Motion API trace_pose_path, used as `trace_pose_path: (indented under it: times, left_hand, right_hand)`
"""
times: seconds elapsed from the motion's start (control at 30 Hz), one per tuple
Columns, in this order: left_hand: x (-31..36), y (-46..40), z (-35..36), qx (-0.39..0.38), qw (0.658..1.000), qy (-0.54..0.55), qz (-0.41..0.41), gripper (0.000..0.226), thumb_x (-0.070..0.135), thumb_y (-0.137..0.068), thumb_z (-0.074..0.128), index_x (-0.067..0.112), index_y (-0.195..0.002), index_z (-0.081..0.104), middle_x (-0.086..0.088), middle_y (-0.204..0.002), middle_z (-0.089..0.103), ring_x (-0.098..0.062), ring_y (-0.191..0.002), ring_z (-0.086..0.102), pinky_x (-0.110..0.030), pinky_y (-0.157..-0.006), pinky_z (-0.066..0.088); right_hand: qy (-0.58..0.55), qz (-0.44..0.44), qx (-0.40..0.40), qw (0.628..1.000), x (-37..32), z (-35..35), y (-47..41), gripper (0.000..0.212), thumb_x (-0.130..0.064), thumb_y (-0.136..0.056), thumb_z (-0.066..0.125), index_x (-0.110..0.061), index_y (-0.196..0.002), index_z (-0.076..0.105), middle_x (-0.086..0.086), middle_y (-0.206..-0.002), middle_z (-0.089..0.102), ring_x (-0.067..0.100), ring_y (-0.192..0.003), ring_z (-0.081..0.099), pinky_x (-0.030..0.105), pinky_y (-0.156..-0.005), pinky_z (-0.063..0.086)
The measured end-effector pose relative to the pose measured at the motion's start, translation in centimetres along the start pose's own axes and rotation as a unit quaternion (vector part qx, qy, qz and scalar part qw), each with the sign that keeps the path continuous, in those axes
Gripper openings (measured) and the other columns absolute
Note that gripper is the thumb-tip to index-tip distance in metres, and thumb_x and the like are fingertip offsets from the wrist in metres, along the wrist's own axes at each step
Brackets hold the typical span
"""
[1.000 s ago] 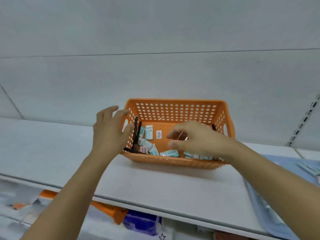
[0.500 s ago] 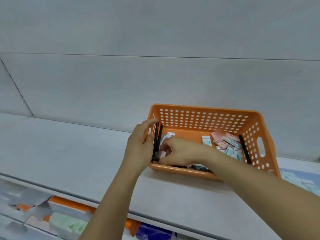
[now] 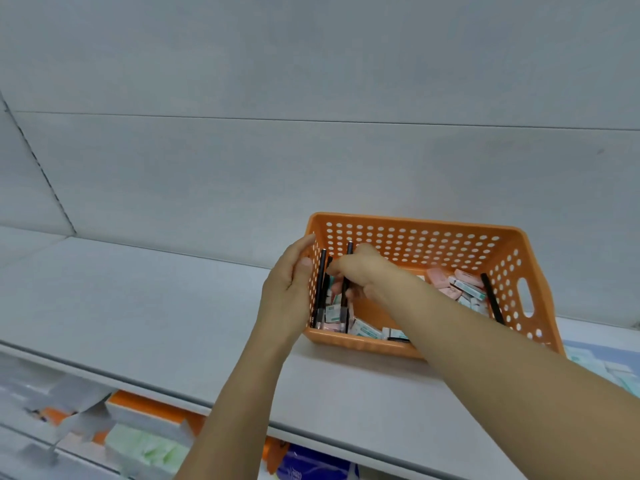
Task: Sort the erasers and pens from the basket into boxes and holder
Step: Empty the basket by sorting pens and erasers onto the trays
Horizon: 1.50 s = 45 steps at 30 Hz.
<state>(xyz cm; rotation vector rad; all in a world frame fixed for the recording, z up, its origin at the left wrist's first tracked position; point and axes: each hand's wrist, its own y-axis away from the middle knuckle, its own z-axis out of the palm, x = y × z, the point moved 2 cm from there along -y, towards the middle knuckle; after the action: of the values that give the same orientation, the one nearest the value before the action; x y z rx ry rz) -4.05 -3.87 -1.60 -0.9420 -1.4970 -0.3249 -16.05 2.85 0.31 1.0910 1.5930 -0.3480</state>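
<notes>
- Your right hand reaches across into the left end of the orange basket, its fingers curled round a black pen that stands nearly upright; take this as the step in hand, gathering the pens.
- Your left hand lies against the outside of the basket's left wall, fingers mostly straight, thumb at the rim, holding nothing; press there so the basket does not slide along the white shelf.
- Two more black pens lean against the inside of that left wall, just beside the one you grip. Draw yours straight up rather than sideways, or you are likely to topple them.
- If you mean to take all three at once, bring them together first and close your fingers low on the barrels; a grip near the tips would probably let them fan out.
- A fourth pen leans at the right end, well apart from the others, so leave it for a separate reach.
- The erasers, pink and teal-wrapped, lie loose on the basket floor, some at the foot of the pens; lift clear of them.
- No holder or sorting boxes are plainly in view, so look for the holder before you carry the pen off.
</notes>
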Motion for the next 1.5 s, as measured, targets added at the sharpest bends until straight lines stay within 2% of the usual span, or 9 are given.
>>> trace_pose_path:
  times: [0.27, 0.53, 0.7, 0.8, 0.93, 1.07, 1.27, 1.4, 1.5]
  left_hand:
    - [-0.2, -0.2, -0.1, -0.010, 0.999, -0.033, 0.024, 0.035, 0.020, -0.105, 0.036, 0.040, -0.129, 0.051, 0.025, -0.123, 0.053, 0.017, -0.108, 0.048, 0.001, -0.082, 0.040]
    - [1.2, 1.4, -0.6, 0.128, 0.975, -0.167, 0.071, 0.024, 0.037, -0.102, 0.040, 0.042, -0.125, 0.049, 0.013, -0.127, 0.047, -0.002, -0.120, 0.044, -0.025, -0.096, 0.040]
    - [5.7, 5.4, 3.7, 0.008, 0.972, 0.195, -0.131, 0.043, 0.041, -0.102, 0.038, 0.010, -0.091, 0.065, -0.007, -0.074, 0.068, -0.011, -0.055, 0.059, -0.026, -0.044, 0.045]
    - [6.9, 6.4, 8.0, -0.142, 0.930, 0.247, -0.231, 0.063, 0.061, -0.095, 0.034, 0.008, -0.111, 0.065, -0.010, -0.095, 0.074, -0.020, -0.083, 0.072, -0.036, -0.066, 0.059]
    - [8.2, 4.8, 11.2, -0.191, 0.788, 0.500, -0.304, 0.075, 0.064, -0.089, 0.043, 0.002, -0.130, 0.056, -0.016, -0.122, 0.063, -0.026, -0.112, 0.062, -0.036, -0.094, 0.050]
    - [8.9, 4.6, 15.4, -0.137, 0.726, 0.588, -0.329, 0.027, 0.030, -0.092, 0.055, 0.007, -0.107, 0.059, -0.011, -0.105, 0.064, -0.022, -0.100, 0.061, -0.035, -0.093, 0.049]
    - [10.8, 5.3, 19.2, -0.037, 0.682, 0.671, -0.288, 0.017, 0.013, -0.100, 0.046, 0.004, -0.109, 0.058, -0.010, -0.086, 0.067, -0.024, -0.086, 0.070, -0.042, -0.091, 0.053]
    - [12.6, 7.4, 22.5, -0.078, 0.726, 0.640, -0.237, 0.014, 0.014, -0.100, 0.044, 0.009, -0.098, 0.057, -0.008, -0.079, 0.069, -0.022, -0.086, 0.070, -0.040, -0.088, 0.054]
    - [14.0, 9.1, 24.3, -0.108, 0.774, 0.591, -0.199, 0.025, 0.020, -0.102, 0.040, 0.001, -0.105, 0.057, -0.015, -0.095, 0.071, -0.022, -0.093, 0.071, -0.035, -0.089, 0.056]
  right_hand:
    - [0.019, 0.065, -0.051, 0.996, -0.3, 0.9, -0.1, 0.011, -0.014, -0.088, 0.063, -0.011, -0.098, 0.059, 0.001, -0.064, 0.051, 0.010, -0.046, 0.043, 0.016, -0.036, 0.036]
    - [0.068, -0.190, -0.003, 0.979, -1.0, -2.4, 3.4, 0.011, -0.020, -0.098, 0.050, -0.011, -0.098, 0.056, 0.008, -0.072, 0.060, 0.017, -0.056, 0.057, 0.030, -0.051, 0.047]
    - [-0.174, -0.298, 0.055, 0.937, -0.3, -7.5, 7.7, 0.006, -0.008, -0.099, 0.046, -0.008, -0.096, 0.052, 0.013, -0.082, 0.056, 0.024, -0.064, 0.062, 0.032, -0.048, 0.055]
    - [-0.131, -0.429, 0.098, 0.888, 1.0, -9.1, 10.9, 0.010, -0.001, -0.096, 0.046, -0.010, -0.096, 0.051, -0.001, -0.081, 0.057, 0.029, -0.071, 0.062, 0.034, -0.062, 0.056]
    - [0.000, -0.527, 0.120, 0.842, 4.2, -10.4, 13.5, 0.012, -0.006, -0.090, 0.048, -0.015, -0.096, 0.054, -0.007, -0.089, 0.057, 0.011, -0.083, 0.058, 0.021, -0.075, 0.048]
    - [-0.193, -0.473, 0.133, 0.849, 6.6, -12.2, 13.8, 0.013, -0.001, -0.084, 0.047, -0.003, -0.091, 0.058, 0.008, -0.094, 0.065, 0.019, -0.094, 0.063, 0.022, -0.083, 0.049]
    - [-0.409, -0.348, 0.136, 0.832, 10.1, -16.7, 15.1, 0.014, -0.021, -0.084, 0.061, -0.010, -0.093, 0.061, 0.007, -0.113, 0.069, 0.014, -0.107, 0.063, 0.031, -0.089, 0.046]
    - [-0.520, -0.279, 0.127, 0.797, 10.7, -19.2, 15.9, 0.036, -0.035, -0.100, 0.038, -0.012, -0.093, 0.064, 0.010, -0.111, 0.069, 0.019, -0.117, 0.061, 0.032, -0.094, 0.046]
    - [-0.368, -0.292, 0.201, 0.860, 11.3, -20.6, 16.7, 0.029, -0.023, -0.103, 0.039, -0.010, -0.104, 0.064, 0.003, -0.108, 0.071, 0.015, -0.107, 0.064, 0.032, -0.092, 0.048]
